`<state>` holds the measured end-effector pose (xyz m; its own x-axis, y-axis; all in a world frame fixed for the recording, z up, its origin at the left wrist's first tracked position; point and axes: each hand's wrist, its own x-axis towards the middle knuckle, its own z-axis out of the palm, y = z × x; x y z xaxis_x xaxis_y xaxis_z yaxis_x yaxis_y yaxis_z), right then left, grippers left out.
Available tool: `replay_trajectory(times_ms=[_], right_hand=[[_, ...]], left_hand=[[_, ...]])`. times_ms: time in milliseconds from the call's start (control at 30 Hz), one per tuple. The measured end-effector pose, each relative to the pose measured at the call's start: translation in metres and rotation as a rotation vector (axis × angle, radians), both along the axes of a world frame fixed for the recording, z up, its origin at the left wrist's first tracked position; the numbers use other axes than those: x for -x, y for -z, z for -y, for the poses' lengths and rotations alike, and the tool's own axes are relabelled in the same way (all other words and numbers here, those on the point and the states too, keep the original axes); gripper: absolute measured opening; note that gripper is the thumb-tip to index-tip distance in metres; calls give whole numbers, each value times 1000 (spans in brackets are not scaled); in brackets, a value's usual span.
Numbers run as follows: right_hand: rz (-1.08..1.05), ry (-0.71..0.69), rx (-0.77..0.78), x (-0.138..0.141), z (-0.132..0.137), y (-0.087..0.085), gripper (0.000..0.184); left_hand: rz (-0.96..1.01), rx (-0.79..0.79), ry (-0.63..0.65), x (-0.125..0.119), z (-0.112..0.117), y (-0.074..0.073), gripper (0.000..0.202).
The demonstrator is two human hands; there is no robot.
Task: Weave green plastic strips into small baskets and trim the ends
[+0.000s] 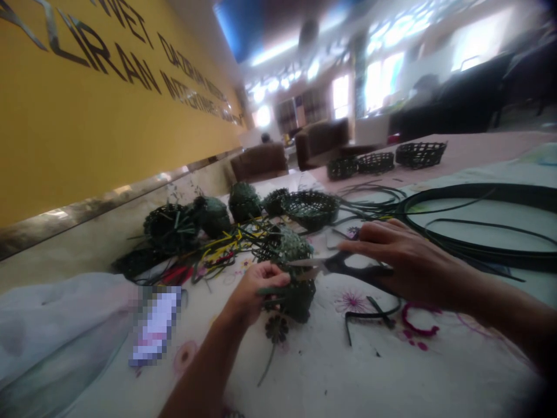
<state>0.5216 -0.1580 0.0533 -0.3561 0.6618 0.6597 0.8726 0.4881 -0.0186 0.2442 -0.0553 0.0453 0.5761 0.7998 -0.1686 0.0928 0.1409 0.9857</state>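
Note:
My right hand (395, 255) grips a pair of dark-handled scissors (357, 267). Their blades are parted and point left, close to a dark green woven piece (300, 302). With fingers pinched together, my left hand (259, 287) holds that piece by a green strip at its left side. Whether the blades touch it is blurred. Just behind lies another small green woven piece (285, 241). A cut dark strip (369, 314) rests on the cloth below the scissors.
Green woven baskets (311, 209) and loose strips stand behind my hands. Large coils of dark strip (478, 261) lie at right. Three small baskets (420, 154) sit farther back. A whitish plastic bag (56, 331) is at left, beside the yellow wall (87, 128).

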Motion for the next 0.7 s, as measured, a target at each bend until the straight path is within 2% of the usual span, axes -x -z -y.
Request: replay_trajectory(times_ms=[167, 533, 700], right_hand=[[59, 26, -39, 3, 5, -4, 38], [22, 13, -21, -1, 0, 1, 39], [30, 9, -24, -1, -1, 2, 39]], left_hand=[[-51, -27, 3, -2, -3, 9, 43], [-60, -46, 93, 0, -3, 2, 38], [-51, -67, 41, -4, 1, 3, 39]])
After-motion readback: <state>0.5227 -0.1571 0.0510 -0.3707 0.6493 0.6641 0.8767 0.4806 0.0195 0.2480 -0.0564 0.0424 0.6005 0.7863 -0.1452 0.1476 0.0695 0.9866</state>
